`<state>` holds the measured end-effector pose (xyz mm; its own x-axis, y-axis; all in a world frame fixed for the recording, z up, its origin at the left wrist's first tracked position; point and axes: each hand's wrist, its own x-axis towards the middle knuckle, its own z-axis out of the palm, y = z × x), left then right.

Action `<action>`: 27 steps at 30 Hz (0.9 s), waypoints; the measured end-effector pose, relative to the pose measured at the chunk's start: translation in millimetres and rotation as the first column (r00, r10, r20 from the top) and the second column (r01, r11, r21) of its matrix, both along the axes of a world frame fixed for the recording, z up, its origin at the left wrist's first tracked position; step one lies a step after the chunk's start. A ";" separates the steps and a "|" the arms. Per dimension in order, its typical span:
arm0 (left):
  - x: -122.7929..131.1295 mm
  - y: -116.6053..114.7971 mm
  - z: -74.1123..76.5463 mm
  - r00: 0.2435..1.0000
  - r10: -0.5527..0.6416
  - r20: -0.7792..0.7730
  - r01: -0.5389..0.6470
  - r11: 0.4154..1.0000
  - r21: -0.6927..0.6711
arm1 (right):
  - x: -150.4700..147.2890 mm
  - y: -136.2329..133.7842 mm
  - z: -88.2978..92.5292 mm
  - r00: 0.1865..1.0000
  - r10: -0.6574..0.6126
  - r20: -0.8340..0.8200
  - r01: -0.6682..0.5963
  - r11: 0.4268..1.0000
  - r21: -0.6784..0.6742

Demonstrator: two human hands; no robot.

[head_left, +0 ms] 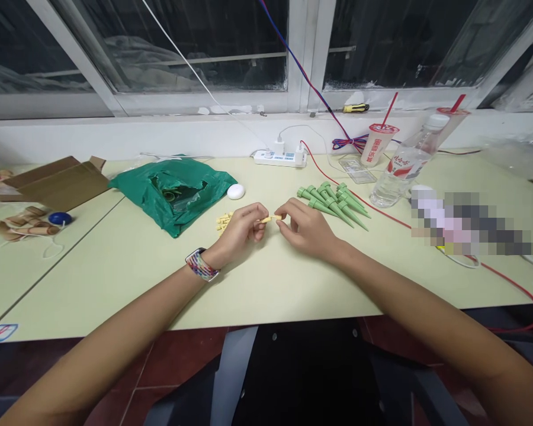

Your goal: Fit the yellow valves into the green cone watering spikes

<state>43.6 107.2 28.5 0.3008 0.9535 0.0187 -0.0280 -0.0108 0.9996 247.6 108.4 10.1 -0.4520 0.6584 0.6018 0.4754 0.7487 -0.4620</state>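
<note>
My left hand [244, 225] and my right hand [304, 228] meet over the pale table [266, 278], both pinched on one small yellow plastic piece [270, 219] held between their fingertips. A colourful woven band is on my left wrist. Behind my left hand lies a little heap of yellow pieces [223, 222]. Just right of my right hand sits a pile of green cone-shaped spikes [335, 201].
A crumpled green plastic bag [173, 189] and a white oval object [236, 191] lie to the left. A cardboard box [57, 180] is at far left. A power strip [279, 157], a cup with a straw [375, 144], a water bottle [402, 168] and a red cable [506, 281] stand to the right.
</note>
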 end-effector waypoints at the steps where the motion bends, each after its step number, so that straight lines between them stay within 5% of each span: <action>1: -0.4 -1.3 -0.5 0.995 0.027 -0.100 -0.015 0.993 0.117 | 1.8 2.0 1.2 0.999 -0.036 0.033 0.037 0.999 -0.017; 4: -1.6 -6.8 -1.7 0.874 0.190 -0.447 0.075 0.857 0.511 | 7.2 8.6 2.6 0.977 -0.142 0.162 0.156 0.985 -0.076; 7: -2.2 -10.6 -4.0 0.699 0.281 -0.657 0.292 0.728 0.621 | 11.0 13.2 1.0 0.939 -0.180 0.294 0.222 0.968 -0.119; 11: -1.2 -9.8 -8.4 0.625 0.267 -0.733 0.397 0.700 0.594 | 11.7 12.3 0.1 0.906 -0.160 0.392 0.228 0.964 -0.134; 16: -0.9 -6.7 -9.6 0.616 0.299 -0.729 0.429 0.648 0.629 | 10.5 8.0 2.7 0.882 -0.174 0.438 0.259 0.955 -0.143; 27: -0.6 -10.5 -6.7 0.614 0.260 -0.745 0.475 0.632 0.612 | 12.0 6.0 5.2 0.882 -0.162 0.443 0.253 0.955 -0.154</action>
<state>43.0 96.7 21.8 0.6496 0.6672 0.3644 0.6077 -0.7438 0.2785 259.6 114.4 15.3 -0.4717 0.8512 0.2301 0.7923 0.5237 -0.3130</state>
